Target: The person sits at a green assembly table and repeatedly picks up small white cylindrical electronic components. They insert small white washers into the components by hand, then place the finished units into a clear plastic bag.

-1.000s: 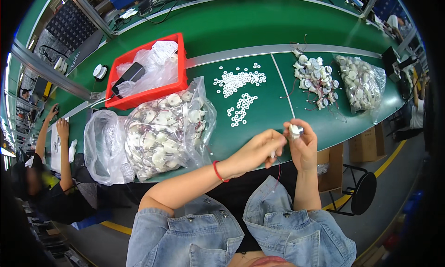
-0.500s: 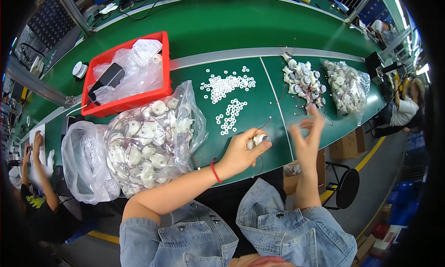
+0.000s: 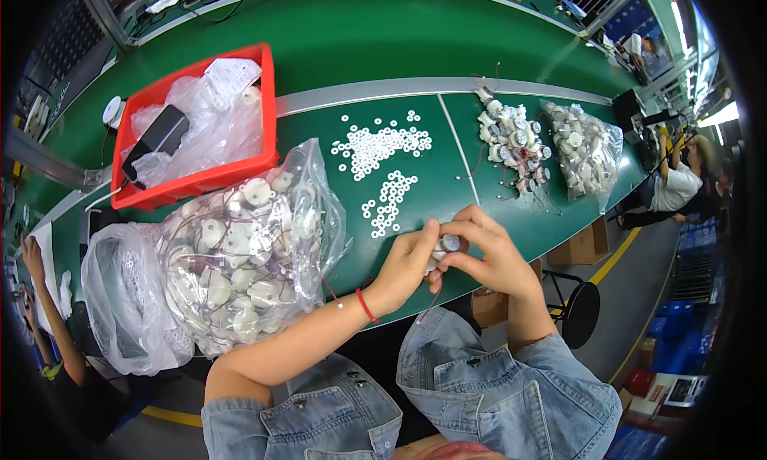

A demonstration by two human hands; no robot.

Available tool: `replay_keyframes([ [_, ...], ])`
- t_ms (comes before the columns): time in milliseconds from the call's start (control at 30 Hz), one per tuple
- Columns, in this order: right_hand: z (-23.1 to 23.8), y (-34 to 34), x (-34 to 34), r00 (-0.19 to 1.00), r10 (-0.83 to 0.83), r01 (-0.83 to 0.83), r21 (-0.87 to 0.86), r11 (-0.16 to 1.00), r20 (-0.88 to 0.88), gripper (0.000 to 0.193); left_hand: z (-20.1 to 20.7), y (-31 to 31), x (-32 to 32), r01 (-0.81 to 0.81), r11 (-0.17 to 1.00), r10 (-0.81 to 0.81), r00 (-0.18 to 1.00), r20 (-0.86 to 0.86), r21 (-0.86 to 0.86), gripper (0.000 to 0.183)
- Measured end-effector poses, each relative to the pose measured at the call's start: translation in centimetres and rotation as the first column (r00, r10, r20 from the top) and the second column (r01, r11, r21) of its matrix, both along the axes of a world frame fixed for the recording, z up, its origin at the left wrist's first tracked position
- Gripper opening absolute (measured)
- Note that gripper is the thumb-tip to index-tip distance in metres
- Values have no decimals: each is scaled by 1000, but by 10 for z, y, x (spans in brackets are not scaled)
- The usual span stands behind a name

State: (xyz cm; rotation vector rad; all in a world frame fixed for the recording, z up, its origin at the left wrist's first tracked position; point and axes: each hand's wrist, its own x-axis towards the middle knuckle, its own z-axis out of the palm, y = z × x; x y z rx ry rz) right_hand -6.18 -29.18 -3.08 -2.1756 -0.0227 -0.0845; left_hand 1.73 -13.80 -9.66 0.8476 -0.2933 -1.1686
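Note:
My left hand (image 3: 405, 270) is closed round a small white and grey motor (image 3: 450, 243) with thin dark wires, held above the front edge of the green table. My right hand (image 3: 501, 260) meets it from the other side, thumb and fingers curled round the same motor. A wire (image 3: 432, 302) dangles below the hands; the fingers hide much of the motor. Just beyond my hands lies a small cluster of white washers (image 3: 391, 198), with a larger heap of white washers (image 3: 375, 148) behind it. Farther right is a pile of loose wired motors (image 3: 513, 144).
A clear bag of white motors (image 3: 244, 256) and a bag of small white rings (image 3: 144, 300) stand left. Behind them, a red bin (image 3: 269, 113) holds plastic bags and a black device (image 3: 161, 134). Another motor bag (image 3: 582, 152) lies far right. A person's arm (image 3: 56, 308) shows at far left.
My right hand has come left and closed on the motor beside my left hand. The view has shifted slightly, and my left hand still holds the motor.

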Motion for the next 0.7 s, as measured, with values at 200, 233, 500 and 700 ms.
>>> replay_keyframes([
  [200,-12,-11,-3,988,-142,151,627,764,-66,32,2,2,1,-88,994,74,978,194,63,41],
  [233,-15,-14,-4,983,-154,179,708,684,-99,33,5,2,-1,-152,985,127,959,252,78,36],
  [500,-17,-17,-7,985,-97,170,782,599,-140,36,10,2,-2,-59,997,26,877,480,55,23],
  [700,3,-27,-12,955,-199,252,244,937,-221,33,5,1,0,-278,957,265,735,625,-79,27],
])
